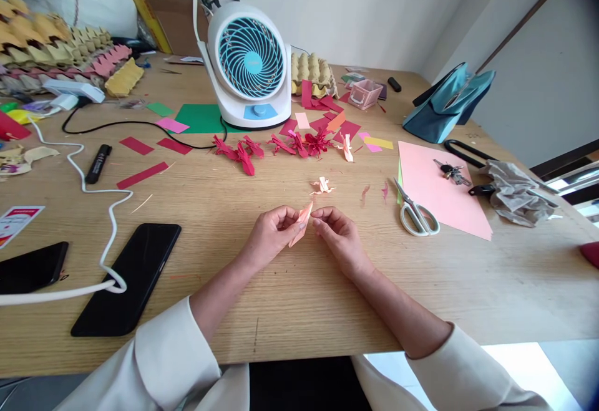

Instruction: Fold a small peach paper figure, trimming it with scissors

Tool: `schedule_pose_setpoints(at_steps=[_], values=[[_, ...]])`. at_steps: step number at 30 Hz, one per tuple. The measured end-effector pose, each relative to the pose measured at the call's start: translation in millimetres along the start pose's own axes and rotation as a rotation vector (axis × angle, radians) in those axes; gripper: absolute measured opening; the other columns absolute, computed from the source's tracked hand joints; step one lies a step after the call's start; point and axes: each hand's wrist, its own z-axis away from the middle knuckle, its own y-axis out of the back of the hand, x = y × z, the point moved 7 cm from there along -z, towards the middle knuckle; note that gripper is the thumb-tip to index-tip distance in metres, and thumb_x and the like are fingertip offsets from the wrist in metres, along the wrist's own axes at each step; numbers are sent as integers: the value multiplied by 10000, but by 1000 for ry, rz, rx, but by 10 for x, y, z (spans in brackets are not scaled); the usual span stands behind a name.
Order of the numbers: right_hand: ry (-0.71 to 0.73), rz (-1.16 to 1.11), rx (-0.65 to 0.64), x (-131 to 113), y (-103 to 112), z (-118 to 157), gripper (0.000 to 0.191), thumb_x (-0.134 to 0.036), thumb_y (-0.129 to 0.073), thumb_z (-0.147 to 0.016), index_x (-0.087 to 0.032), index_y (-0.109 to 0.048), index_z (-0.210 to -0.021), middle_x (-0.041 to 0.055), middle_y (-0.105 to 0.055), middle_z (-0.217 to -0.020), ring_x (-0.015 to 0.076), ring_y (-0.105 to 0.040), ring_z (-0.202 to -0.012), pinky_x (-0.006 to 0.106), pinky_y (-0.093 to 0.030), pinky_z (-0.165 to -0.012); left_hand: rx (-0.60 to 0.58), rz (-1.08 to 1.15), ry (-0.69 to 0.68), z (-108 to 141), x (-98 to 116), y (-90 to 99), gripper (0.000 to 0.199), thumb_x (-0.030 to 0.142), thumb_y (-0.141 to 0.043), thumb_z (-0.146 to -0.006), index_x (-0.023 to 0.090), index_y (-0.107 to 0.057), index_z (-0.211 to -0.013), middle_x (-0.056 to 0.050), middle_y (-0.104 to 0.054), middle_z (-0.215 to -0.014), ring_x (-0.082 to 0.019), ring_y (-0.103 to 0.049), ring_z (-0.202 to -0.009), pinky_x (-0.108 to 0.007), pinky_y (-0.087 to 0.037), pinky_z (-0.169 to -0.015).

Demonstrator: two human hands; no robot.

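Observation:
Over the front middle of the table, my left hand (275,231) pinches a folded piece of peach paper (302,226) between thumb and fingers. My right hand (340,236) is closed in a pinch right beside the paper's right edge; what its fingertips grip, if anything, is too small to tell. Just beyond the hands lies a small folded peach paper piece (322,186), with another pale one (347,148) farther back. A row of crimson folded paper pieces (244,156) stretches across the table in front of the fan.
A white fan (253,55) stands at the back. Scissors (418,214) lie beside pink paper sheets (444,193), with keys (453,173) on top. Left are a black phone (126,280), a white cable (112,224) and a marker (98,163). Crimson paper strips (142,175) lie scattered.

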Motion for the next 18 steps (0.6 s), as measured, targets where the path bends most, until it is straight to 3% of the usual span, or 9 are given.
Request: schedule_pose_setpoints(at_steps=[7, 11, 18], values=[[-50, -38, 43, 31, 43, -19, 249, -399, -761, -754, -192, -622, -751, -29, -575, -679, 98, -477, -615, 243, -408, -622, 88, -136, 26, 40, -49, 12, 230, 348, -727, -759, 168, -584, -776, 18, -610, -648, -78, -508, -540, -190, -382, -493], [-61, -43, 55, 56, 66, -20, 268, -402, -766, -753, -190, -603, -730, -35, -556, -662, 91, -463, -599, 234, -386, -598, 66, -87, 81, 30, -82, 2, 239, 351, -737, -735, 160, -599, -779, 13, -626, -645, -84, -538, -547, -191, -397, -500], [-61, -10, -75, 27, -40, -10, 300, -472, -745, -766, -193, -635, -779, -6, -603, -730, 119, -525, -664, 264, -437, -659, 41, -72, 31, 14, -2, 1, 282, 358, -727, -762, 170, -541, -859, 32, -604, -623, -83, -526, -530, -201, -398, -514]])
